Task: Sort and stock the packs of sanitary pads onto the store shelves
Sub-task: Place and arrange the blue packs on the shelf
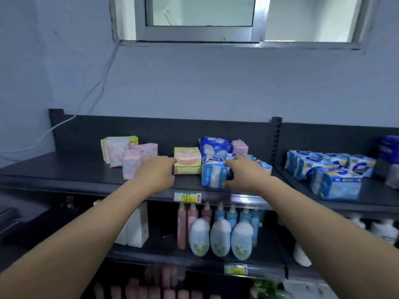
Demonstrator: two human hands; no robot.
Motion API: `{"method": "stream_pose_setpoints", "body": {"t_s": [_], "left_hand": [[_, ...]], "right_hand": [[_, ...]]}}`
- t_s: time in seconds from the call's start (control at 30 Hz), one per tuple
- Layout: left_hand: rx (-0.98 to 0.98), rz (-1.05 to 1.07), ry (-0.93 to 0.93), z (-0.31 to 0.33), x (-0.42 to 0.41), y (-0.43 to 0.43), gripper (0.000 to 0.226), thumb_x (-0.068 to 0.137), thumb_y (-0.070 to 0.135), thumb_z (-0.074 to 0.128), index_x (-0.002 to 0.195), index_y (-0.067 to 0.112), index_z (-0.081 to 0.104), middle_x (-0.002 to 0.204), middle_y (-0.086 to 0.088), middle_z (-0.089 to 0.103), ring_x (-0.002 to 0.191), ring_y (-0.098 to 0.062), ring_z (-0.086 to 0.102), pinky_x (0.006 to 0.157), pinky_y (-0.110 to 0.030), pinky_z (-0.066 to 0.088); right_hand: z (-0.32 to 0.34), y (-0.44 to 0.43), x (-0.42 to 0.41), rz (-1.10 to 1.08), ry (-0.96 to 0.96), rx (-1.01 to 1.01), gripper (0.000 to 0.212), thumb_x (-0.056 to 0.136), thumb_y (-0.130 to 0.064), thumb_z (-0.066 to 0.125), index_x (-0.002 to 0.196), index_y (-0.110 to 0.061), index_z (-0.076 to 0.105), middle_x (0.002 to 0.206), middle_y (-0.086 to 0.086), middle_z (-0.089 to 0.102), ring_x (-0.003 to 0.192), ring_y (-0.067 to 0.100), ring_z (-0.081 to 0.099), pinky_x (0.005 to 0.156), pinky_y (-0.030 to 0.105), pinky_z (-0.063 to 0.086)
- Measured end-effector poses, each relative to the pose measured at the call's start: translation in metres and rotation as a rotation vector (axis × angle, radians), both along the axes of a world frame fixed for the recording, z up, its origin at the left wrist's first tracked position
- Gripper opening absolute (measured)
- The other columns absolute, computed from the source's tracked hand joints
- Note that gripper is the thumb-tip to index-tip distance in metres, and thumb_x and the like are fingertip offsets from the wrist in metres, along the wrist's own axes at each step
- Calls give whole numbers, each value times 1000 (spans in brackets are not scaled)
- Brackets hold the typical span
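Nearest, on the lowest shelf, we list a row of pink bottles (151, 288), blurred. On the middle shelf stand three white bottles with green labels (220, 237), taller pink bottles (185, 223) behind them and a white carton (136, 229) to the left, partly hidden by the left forearm. Their writing is too blurred to read.

On the top shelf (75, 169) edge we note a yellow-green price tag (187, 197) with a red arrow; its figures are illegible.

On that shelf:
- left hand (155, 173), fingers straight, tips touching the left side of a yellow-green pack (187, 160) showing a pink pad;
- right hand (244, 173), fingers curled over a light blue pack (212, 174), thumb beneath, gripping it;
- pink packs (138, 160) left of the hands, a pale yellow pack (117, 147) behind them;
- a dark blue pack (216, 145) and a small pink pack (239, 146) at the back.

In the right bay lie more light blue packs (336, 184), their brand unreadable. Beyond, we see a white cable (97, 83) on the wall and a window (200, 18).
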State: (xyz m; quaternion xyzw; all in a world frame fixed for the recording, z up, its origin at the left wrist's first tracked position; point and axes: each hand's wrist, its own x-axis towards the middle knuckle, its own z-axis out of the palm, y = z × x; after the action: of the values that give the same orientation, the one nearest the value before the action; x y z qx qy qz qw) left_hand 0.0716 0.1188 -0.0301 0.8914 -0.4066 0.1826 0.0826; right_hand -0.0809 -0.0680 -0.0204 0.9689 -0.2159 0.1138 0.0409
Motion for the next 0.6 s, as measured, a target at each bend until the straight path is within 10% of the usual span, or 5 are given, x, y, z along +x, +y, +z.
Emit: {"method": "stream_pose_setpoints", "body": {"t_s": [0.6], "left_hand": [[55,-143,-69,20,55,-265,32,88,26,53,119,19,58,125,-3,58,110,-27,58,84,-36,49]], "right_hand": [[12,-212,-33,-289,-20,47,56,81,-46,68,128,-18,53,123,7,53,122,27,44,96,36,43]]}}
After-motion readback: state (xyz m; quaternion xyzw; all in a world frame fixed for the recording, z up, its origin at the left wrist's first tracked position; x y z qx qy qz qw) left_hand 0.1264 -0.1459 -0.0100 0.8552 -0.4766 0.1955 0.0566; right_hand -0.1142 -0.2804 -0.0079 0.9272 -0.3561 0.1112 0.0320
